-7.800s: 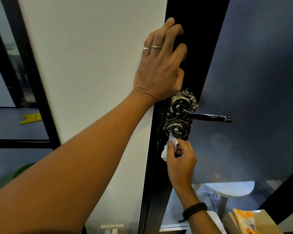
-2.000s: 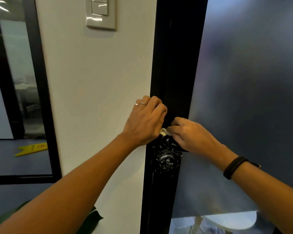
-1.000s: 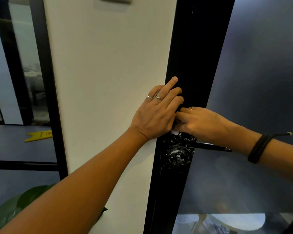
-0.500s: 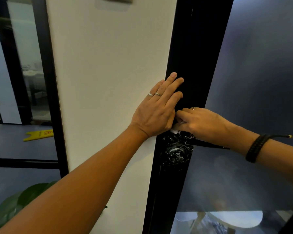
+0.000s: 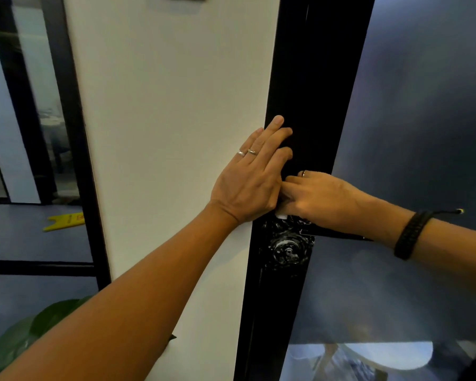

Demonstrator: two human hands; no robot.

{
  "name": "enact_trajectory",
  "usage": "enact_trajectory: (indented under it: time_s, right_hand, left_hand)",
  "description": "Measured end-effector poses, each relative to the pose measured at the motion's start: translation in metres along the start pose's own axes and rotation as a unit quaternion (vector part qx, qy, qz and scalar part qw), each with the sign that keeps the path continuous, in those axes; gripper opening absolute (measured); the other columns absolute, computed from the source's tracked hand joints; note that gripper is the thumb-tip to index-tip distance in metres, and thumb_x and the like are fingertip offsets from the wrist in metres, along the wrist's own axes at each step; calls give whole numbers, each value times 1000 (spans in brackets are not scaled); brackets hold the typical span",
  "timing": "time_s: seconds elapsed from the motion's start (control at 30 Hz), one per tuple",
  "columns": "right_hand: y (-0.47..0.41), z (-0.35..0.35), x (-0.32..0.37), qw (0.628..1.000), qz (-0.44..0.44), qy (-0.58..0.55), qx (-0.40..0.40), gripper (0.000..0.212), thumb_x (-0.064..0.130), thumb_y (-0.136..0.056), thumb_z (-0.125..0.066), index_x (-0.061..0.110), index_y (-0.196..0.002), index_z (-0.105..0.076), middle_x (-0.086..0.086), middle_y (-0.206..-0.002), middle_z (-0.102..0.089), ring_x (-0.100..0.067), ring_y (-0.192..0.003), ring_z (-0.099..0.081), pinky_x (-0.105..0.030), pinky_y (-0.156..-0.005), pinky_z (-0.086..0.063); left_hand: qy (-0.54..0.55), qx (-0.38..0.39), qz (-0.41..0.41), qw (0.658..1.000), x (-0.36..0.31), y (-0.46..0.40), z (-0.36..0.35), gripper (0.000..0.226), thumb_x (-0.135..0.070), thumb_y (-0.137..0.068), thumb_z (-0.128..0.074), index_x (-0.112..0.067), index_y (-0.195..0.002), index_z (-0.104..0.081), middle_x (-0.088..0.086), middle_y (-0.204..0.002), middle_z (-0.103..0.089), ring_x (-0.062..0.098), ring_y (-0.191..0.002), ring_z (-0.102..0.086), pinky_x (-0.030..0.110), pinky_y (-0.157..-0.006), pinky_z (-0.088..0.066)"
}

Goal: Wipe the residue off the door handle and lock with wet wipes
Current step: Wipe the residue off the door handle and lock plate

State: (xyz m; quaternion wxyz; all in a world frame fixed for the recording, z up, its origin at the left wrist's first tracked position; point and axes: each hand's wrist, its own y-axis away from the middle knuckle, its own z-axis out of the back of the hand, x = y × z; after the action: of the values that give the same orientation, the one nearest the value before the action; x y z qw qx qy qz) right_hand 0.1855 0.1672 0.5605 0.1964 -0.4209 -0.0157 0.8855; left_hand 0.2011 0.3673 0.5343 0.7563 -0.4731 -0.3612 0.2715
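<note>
Two hands crowd mid-frame: your left hand [image 5: 252, 182] lies flat-fingered on the black door frame [image 5: 311, 86]; right hand [image 5: 318, 200] pinches the wet wipe [image 5: 281, 215]; scrub downward over the smeared lock [image 5: 287, 250].

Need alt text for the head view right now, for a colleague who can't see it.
The right hand pinches a white wipe against the top of the smeared black door lock. The left hand presses flat on the black door frame just above it.

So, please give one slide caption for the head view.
Left hand braces the door frame while right hand rubs wipe above the lock.
</note>
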Motion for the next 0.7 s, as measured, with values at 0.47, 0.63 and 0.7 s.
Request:
enact_trajectory:
  time_s: [0.47, 0.63, 0.7]
  right_hand:
    - [31, -6, 0, 968, -191, -111, -122, 24, 2, -87, -76, 8, -110, -79, -9, -99, -68, -23, -66, -67, -36, -52, -59]
    - [63, -19, 2, 953, -218, -192, -81, 16, 5, -90, -78, 10, -105, -82, -2, -96, -71, -20, -73, -72, -40, -62, -63]
    - [62, -13, -2, 952, -222, -199, -66, 14, 7, -92, -76, 12, -103, -82, 0, -95, -72, -19, -75, -72, -41, -65, -63]
  left_hand:
    - [3, 10, 1, 1000, -2, -2, 2, 34, -7, -95, -55, -2, -127, -65, 23, -154, -53, 39, -157, -33, 52, -128, -33]
    - [-11, 6, 1, 1000, -2, -1, 1, 33, -9, -95, -54, -2, -125, -66, 22, -152, -55, 39, -157, -33, 51, -130, -30]
    - [-12, 7, 1, 1000, -3, -2, 2, 32, -10, -94, -56, -2, -124, -66, 22, -151, -56, 40, -157, -33, 51, -130, -30]
